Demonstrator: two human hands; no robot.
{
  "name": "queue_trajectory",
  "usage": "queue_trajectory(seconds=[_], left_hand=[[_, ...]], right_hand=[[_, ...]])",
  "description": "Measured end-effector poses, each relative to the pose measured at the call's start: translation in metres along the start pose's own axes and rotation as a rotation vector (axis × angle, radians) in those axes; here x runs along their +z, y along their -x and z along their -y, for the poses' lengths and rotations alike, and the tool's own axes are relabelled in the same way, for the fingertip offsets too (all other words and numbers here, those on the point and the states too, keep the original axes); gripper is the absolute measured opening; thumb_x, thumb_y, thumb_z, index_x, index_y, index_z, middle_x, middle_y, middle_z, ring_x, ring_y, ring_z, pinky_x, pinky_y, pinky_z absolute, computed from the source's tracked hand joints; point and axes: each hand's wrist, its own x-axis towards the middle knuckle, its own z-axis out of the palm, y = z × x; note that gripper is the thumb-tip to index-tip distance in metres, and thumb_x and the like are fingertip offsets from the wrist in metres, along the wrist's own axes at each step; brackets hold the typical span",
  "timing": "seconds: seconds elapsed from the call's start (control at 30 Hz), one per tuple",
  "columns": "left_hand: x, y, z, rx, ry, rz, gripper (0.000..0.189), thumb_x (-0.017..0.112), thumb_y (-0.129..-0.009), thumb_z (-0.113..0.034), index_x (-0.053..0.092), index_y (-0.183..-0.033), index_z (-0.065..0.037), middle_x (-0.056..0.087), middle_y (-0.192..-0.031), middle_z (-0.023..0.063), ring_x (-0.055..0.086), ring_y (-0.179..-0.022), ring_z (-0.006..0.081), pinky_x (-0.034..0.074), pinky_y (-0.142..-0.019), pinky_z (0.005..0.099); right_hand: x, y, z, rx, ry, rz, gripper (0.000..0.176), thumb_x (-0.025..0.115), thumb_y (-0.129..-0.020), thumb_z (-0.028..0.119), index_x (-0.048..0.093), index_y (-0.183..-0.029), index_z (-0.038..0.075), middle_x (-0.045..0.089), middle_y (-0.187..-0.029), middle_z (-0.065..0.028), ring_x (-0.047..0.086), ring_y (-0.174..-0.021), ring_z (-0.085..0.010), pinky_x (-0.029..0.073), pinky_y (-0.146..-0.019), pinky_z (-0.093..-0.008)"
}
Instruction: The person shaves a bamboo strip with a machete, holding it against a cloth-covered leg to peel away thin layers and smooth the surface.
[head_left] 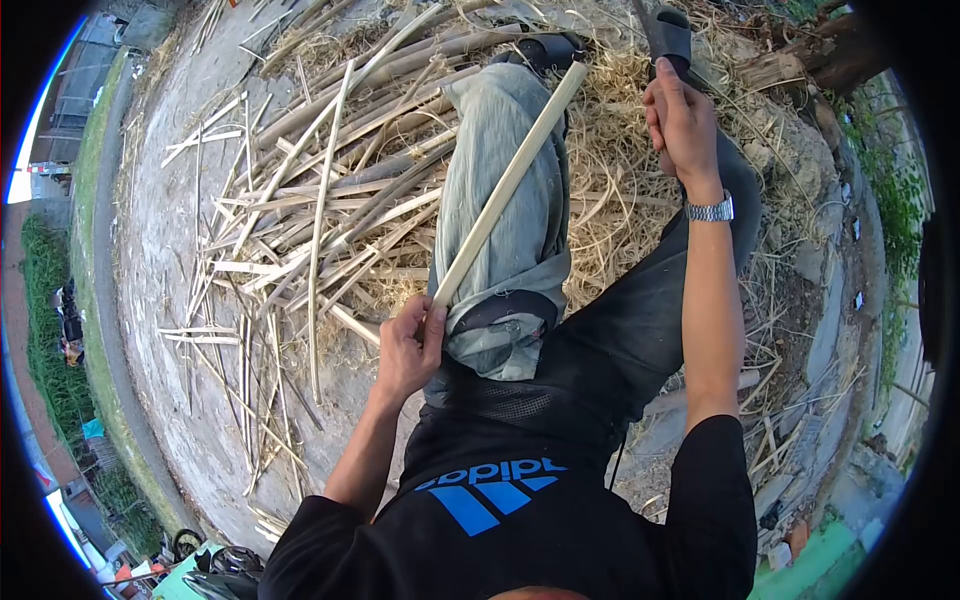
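My left hand (412,345) pinches the near end of a long, pale bamboo strip (510,190) between thumb and fingers. The strip slants up and away to the right, across a grey-green cloth (490,150) draped over my left leg. Farther forward on the right, my right hand (683,125) is closed with its thumb stretched along a dark-handled tool (672,62). The tool's far part looks grey and wide, but its exact kind cannot be made out. A metal-band watch (710,208) circles the right wrist.
Split strips and poles (340,180) lie heaped on the concrete ground (170,230) to the left. Curly shavings (615,180) are piled between and beyond my legs. A thick log (810,65) lies at the upper right. Rubble and scraps line the right side.
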Motion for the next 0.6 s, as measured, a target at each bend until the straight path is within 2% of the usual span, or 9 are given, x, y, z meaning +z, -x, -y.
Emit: queue_trajectory(seconds=[0.07, 0.13, 0.2, 0.23, 0.27, 0.37, 0.47, 0.53, 0.6], left_hand=[[-0.001, -0.002, -0.002, 0.02, -0.001, 0.0, 0.018, 0.064, -0.103, -0.017, 0.064, -0.094, -0.002, 0.05, -0.056, 0.005, 0.043, -0.051, 0.0094, 0.036, -0.049, 0.0316], [0.0, -0.003, 0.0, 0.009, -0.006, 0.007, 0.018, 0.064, -0.104, -0.017, 0.065, -0.094, -0.002, 0.05, -0.056, 0.0045, 0.043, -0.051, 0.0091, 0.036, -0.049, 0.0313], [0.0, -0.001, 0.004, -0.002, -0.014, 0.016, 0.018, 0.063, -0.104, -0.017, 0.065, -0.095, -0.002, 0.051, -0.056, 0.0041, 0.043, -0.051, 0.0089, 0.036, -0.049, 0.031], [0.001, -0.002, 0.008, 0.001, -0.004, 0.017, 0.018, 0.063, -0.104, -0.018, 0.065, -0.096, -0.001, 0.05, -0.056, 0.0037, 0.043, -0.051, 0.0083, 0.035, -0.049, 0.0307], [0.001, -0.001, 0.009, 0.002, 0.007, 0.018, 0.019, 0.063, -0.105, -0.018, 0.065, -0.097, -0.001, 0.05, -0.056, 0.0032, 0.043, -0.051, 0.0078, 0.035, -0.049, 0.0304], [0.001, -0.001, 0.008, -0.028, 0.034, 0.04, 0.02, 0.062, -0.105, -0.02, 0.065, -0.098, -0.001, 0.049, -0.055, 0.0016, 0.042, -0.051, 0.0071, 0.034, -0.048, 0.0298], [0.003, -0.003, 0.01, -0.003, 0.029, 0.039, 0.022, 0.062, -0.106, -0.022, 0.065, -0.098, -0.002, 0.049, -0.055, 0.0002, 0.04, -0.051, 0.0069, 0.033, -0.048, 0.0296], [0.002, -0.004, 0.007, 0.002, 0.025, 0.04, 0.023, 0.062, -0.106, -0.022, 0.065, -0.098, -0.001, 0.048, -0.055, -0.0003, 0.04, -0.051, 0.007, 0.033, -0.049, 0.0295], [0.002, -0.005, 0.005, 0.022, 0.024, 0.043, 0.023, 0.062, -0.106, -0.023, 0.065, -0.098, -0.001, 0.048, -0.055, -0.0008, 0.04, -0.051, 0.0071, 0.033, -0.049, 0.0294]], right_hand=[[0.011, 0.017, 0.012, -0.097, -0.038, 0.107, 0.062, 0.058, -0.103, 0.059, 0.066, -0.078, 0.003, 0.056, -0.058, 0.0003, 0.049, -0.044, -0.0044, 0.035, -0.044, -0.0219], [0.02, 0.026, 0.014, -0.091, -0.055, 0.155, 0.061, 0.061, -0.101, 0.06, 0.068, -0.08, 0.003, 0.055, -0.057, 0.0007, 0.05, -0.045, -0.0055, 0.036, -0.044, -0.0253], [0.029, 0.034, 0.017, -0.252, 0.13, 0.192, 0.06, 0.064, -0.099, 0.06, 0.068, -0.079, 0.004, 0.053, -0.055, 0.0022, 0.053, -0.048, -0.0071, 0.037, -0.046, -0.0297], [0.033, 0.033, 0.012, -0.32, 0.222, 0.196, 0.064, 0.064, -0.097, 0.064, 0.069, -0.077, 0.003, 0.052, -0.053, -0.0005, 0.056, -0.049, -0.0138, 0.04, -0.048, -0.0349], [0.037, 0.034, 0.011, -0.319, 0.219, 0.191, 0.064, 0.064, -0.097, 0.064, 0.069, -0.077, 0.003, 0.052, -0.053, -0.0005, 0.056, -0.049, -0.0138, 0.04, -0.048, -0.0349], [0.045, 0.036, 0.014, -0.362, 0.55, 0.19, 0.072, 0.058, -0.097, 0.069, 0.068, -0.076, 0.001, 0.054, -0.054, -0.0097, 0.059, -0.05, -0.0266, 0.044, -0.05, -0.0395], [0.046, 0.027, 0.006, -0.365, 0.4, 0.171, 0.071, 0.057, -0.098, 0.068, 0.07, -0.078, 0.001, 0.056, -0.054, -0.0096, 0.06, -0.05, -0.0264, 0.045, -0.05, -0.0388], [0.047, 0.02, 0.001, -0.353, 0.47, 0.164, 0.07, 0.056, -0.099, 0.069, 0.074, -0.083, 0.003, 0.059, -0.054, -0.0111, 0.062, -0.05, -0.0289, 0.047, -0.049, -0.0403], [0.055, 0.016, -0.005, -0.43, 0.648, 0.04, 0.071, 0.055, -0.097, 0.072, 0.075, -0.085, 0.005, 0.062, -0.055, -0.0129, 0.063, -0.051, -0.0323, 0.049, -0.048, -0.0425]])
